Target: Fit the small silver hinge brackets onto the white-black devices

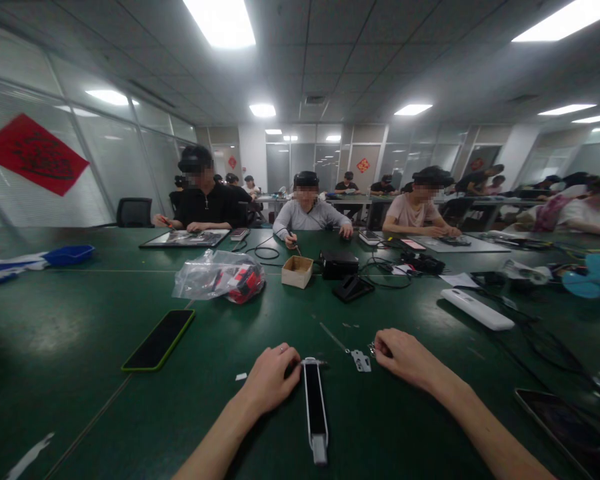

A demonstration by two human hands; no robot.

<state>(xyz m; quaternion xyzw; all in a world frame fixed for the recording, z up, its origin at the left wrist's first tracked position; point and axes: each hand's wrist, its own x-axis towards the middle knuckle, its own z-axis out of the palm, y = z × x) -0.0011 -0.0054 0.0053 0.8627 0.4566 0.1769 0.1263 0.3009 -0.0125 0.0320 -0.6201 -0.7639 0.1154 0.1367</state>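
My left hand rests on the green table with its fingers curled together, beside the top end of a long narrow device with a black face and white frame. A thin metallic piece lies across that end near my fingertips; whether I grip it cannot be made out. To the right, my right hand has its fingers pinched at a small shiny metal part. Just left of those fingertips lies a flat silvery plate with cut-outs. A thin clear strip stretches away from the plate.
A green-edged phone lies left; a clear bag with red and black contents is beyond it. Ahead stand a small open box and a black box. A white oblong device and cables lie right. Co-workers sit opposite.
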